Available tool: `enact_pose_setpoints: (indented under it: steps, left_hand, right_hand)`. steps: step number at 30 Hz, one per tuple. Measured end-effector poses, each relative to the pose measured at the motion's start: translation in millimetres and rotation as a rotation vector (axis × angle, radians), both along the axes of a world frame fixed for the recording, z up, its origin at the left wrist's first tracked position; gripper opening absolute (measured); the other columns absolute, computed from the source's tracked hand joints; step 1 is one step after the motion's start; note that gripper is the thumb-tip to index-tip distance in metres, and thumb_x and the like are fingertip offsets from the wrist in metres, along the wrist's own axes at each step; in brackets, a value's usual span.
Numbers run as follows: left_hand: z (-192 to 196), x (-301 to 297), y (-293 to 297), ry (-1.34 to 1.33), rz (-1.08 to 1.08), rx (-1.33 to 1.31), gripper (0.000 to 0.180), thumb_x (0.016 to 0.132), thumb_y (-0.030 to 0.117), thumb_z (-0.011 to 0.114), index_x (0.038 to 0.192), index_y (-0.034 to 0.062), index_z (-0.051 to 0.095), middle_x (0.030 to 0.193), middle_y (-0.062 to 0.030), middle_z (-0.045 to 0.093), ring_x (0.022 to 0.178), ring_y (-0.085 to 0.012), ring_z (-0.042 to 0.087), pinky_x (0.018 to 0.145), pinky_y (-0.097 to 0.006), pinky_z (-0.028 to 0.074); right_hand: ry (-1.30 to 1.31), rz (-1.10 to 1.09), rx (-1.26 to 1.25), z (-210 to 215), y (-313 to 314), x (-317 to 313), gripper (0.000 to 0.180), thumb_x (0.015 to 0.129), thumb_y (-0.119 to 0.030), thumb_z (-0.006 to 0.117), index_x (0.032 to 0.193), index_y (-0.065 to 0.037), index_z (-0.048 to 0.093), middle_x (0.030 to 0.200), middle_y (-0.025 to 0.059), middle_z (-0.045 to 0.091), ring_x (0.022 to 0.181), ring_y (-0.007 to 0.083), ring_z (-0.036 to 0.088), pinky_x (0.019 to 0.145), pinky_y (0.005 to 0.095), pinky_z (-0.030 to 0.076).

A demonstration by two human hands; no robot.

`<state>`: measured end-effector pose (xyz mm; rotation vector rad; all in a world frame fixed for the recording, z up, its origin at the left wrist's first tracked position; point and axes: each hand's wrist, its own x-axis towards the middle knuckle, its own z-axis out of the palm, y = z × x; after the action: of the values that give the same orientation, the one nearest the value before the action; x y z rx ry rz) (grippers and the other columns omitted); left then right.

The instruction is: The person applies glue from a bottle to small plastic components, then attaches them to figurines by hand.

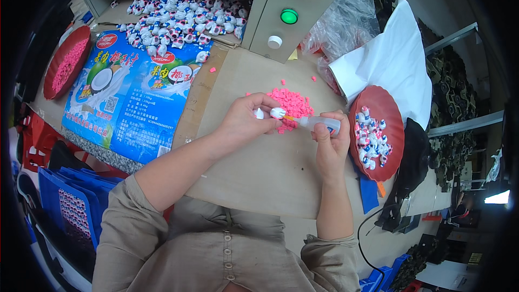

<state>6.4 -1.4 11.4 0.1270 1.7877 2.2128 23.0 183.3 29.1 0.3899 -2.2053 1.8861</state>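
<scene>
One white piece under the nozzle, plenty of loose pink bits left.

The right hand grips a translucent squeeze bottle, its yellowish nozzle at a small white figurine pinched by the left hand's thumb and fingers — contact is too small to tell — with a second white piece in that same hand. The held figurine looks unfinished, I'd judge. To the right, a red scalloped dish holds white, blue and pink figurines (seemingly done, or nearly). Just beyond the hands lies a pink heap; farther left, another red dish brims with pink bits. Farthest, a big figurine pile shows pink too — apparently much completed.
</scene>
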Motion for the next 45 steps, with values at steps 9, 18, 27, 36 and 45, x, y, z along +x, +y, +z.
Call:
enact_pose_setpoints:
  steps: [9, 18, 27, 36, 45]
  left_hand:
    - [-0.4, 0.1, -0.1, 0.004, -0.005, -0.027, 0.023, 0.072, -0.002, 0.062, 0.093, 0.0003, 0.053, 0.08, -0.006, 0.058, 0.068, -0.0095, 0.057, 0.057, -0.02, 0.048]
    - [1.5, 0.4, -0.3, -0.021, -0.004, -0.003, 0.022, 0.073, -0.001, 0.062, 0.093, 0.0002, 0.052, 0.079, -0.0064, 0.057, 0.066, -0.0103, 0.058, 0.056, -0.021, 0.049]
    - [-1.9, -1.2, -0.9, -0.019, -0.002, -0.012, 0.022, 0.073, 0.0, 0.061, 0.093, 0.0002, 0.052, 0.081, -0.0071, 0.057, 0.068, -0.011, 0.058, 0.056, -0.021, 0.049]
    - [-5.6, -1.1, 0.6, 0.0, 0.032, 0.027, 0.022, 0.071, 0.0, 0.063, 0.09, 0.0003, 0.052, 0.079, -0.0059, 0.056, 0.066, -0.0095, 0.056, 0.055, -0.021, 0.048]
    - [-3.3, -0.3, 1.3, 0.058, 0.065, -0.02, 0.021, 0.069, -0.001, 0.063, 0.087, 0.0012, 0.053, 0.073, -0.0041, 0.055, 0.062, -0.0083, 0.054, 0.054, -0.021, 0.045]
  right_hand:
    - [0.004, -0.019, 0.005, -0.5, -2.1, 0.7, 0.024, 0.08, -0.018, 0.059, 0.09, 0.0, 0.046, 0.082, 0.0033, 0.043, 0.071, 0.0095, 0.045, 0.059, 0.021, 0.036]
    - [0.186, -0.082, 0.155, -5.5, -2.5, 0.7, 0.024, 0.078, -0.017, 0.06, 0.089, 0.0, 0.047, 0.079, 0.0065, 0.043, 0.067, 0.0134, 0.044, 0.057, 0.0237, 0.035]
    - [0.173, -0.088, 0.146, -4.1, -1.4, 0.3, 0.024, 0.078, -0.017, 0.06, 0.089, 0.0, 0.047, 0.08, 0.007, 0.043, 0.069, 0.0132, 0.044, 0.057, 0.0233, 0.036]
    - [0.123, -0.08, 0.127, -1.8, -0.4, 0.2, 0.023, 0.079, -0.016, 0.059, 0.088, 0.0, 0.047, 0.08, 0.0054, 0.044, 0.07, 0.0121, 0.046, 0.058, 0.0222, 0.037]
    - [0.079, -0.054, 0.07, -0.2, -1.8, 1.6, 0.022, 0.079, -0.016, 0.059, 0.088, 0.0, 0.046, 0.08, 0.0045, 0.043, 0.069, 0.0101, 0.045, 0.058, 0.0214, 0.036]
